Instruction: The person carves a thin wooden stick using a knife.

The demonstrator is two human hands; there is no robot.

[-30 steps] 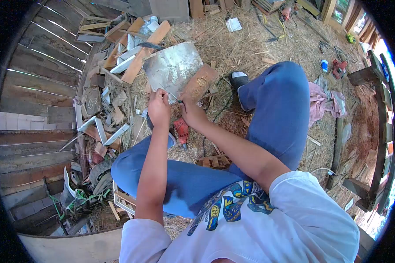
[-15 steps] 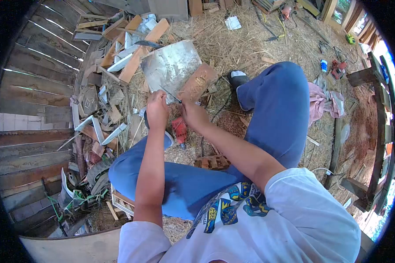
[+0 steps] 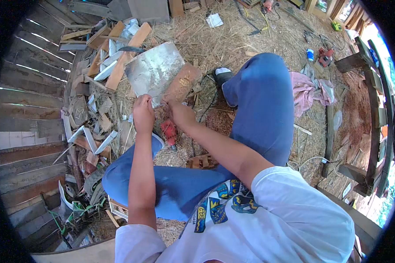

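Observation:
My left hand (image 3: pixel 143 115) is closed, thumb side up, at the lower edge of a worn, white-stained flat board (image 3: pixel 153 68). What its fingers hold is hidden from this angle. Close by on the right, my right hand (image 3: pixel 181 115) has its fingers bent together at the near end of a brown wooden block (image 3: pixel 182 83). Wood shavings lie on that block, which rests on the stained board. Whether the right fingers grip the block or a thin piece cannot be made out. Just below and between both hands lies a red power tool (image 3: pixel 168 133).
Offcuts and planks (image 3: pixel 127 57) are heaped on the left, near white-edged frame pieces (image 3: pixel 90 139). A pink cloth (image 3: pixel 303 94), a blue can (image 3: pixel 310 55) and another red power tool (image 3: pixel 325 57) lie on the right. Straw and shavings cover the ground around my bent legs.
The view has shifted, so the scene sits further left. A thin dark rod that spanned my two hands earlier no longer shows. Both hands remain close together by the block.

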